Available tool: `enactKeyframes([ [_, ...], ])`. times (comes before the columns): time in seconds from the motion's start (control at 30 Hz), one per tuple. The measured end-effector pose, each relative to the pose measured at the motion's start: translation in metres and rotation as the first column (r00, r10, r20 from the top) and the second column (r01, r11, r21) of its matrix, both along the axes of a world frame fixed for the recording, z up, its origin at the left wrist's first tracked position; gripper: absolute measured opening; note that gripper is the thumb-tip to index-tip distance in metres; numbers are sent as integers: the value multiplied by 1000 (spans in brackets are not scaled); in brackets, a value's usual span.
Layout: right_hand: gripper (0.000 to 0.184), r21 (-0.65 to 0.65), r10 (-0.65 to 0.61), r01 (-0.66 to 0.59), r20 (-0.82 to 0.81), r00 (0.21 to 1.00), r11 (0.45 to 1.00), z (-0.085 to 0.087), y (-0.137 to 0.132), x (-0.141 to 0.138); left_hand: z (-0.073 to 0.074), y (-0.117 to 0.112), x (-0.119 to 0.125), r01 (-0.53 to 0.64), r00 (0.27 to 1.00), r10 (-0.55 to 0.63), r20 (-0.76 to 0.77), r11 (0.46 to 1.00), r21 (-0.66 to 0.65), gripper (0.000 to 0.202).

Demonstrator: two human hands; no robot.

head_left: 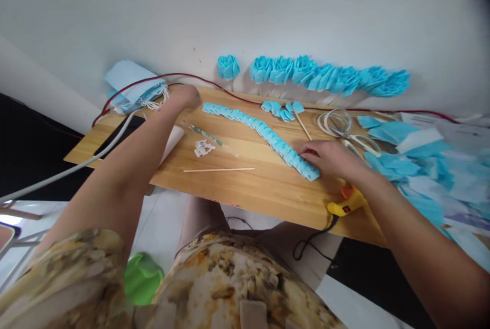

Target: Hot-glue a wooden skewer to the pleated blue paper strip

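A long row of overlapping folded light-blue pieces (264, 130), like crepe paper or felt, runs diagonally across the wooden table. My right hand (327, 156) is at its near right end, thumb and fingers pinched together at the row's edge. Close to the far left end of the row is my left hand (186, 97), its fingers turned away and hidden. Several loose blue folded pieces (274, 108) lie behind the row, beside a thin wooden stick (302, 122). Another stick (219, 170) and a small pile of white bits (204, 148) lie in front.
Several blue paper flowers (302, 70) on stems lean along the wall. A yellow glue gun (346, 204) with a black cord rests near the right front edge. Scissors (362, 143), a coil of white wire (334, 123) and blue sheets (413, 155) lie right; a bagged blue pack (132, 84) sits left.
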State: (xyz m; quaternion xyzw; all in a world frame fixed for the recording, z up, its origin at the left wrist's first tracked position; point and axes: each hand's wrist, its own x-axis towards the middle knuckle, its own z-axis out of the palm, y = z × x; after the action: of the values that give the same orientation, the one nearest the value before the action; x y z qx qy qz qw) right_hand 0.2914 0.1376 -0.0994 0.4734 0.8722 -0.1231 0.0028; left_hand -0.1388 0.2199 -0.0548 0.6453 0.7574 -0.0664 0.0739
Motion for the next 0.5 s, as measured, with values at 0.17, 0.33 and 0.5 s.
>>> enactKeyframes([
  [0.17, 30, -7, -21, 22, 26, 999, 1000, 3, -3, 0, -17, 18, 0, 24, 995, -15, 102, 996, -82, 16],
  [0.33, 33, -79, -31, 26, -62, 998, 996, -4, -2, 5, -21, 35, -8, -4, 992, 10, 125, 999, -47, 20],
  [0.5, 37, -75, -18, 9, -120, 993, 997, -6, -2, -8, -23, 57, -18, -9, 990, -2, 139, 997, 77, 40],
])
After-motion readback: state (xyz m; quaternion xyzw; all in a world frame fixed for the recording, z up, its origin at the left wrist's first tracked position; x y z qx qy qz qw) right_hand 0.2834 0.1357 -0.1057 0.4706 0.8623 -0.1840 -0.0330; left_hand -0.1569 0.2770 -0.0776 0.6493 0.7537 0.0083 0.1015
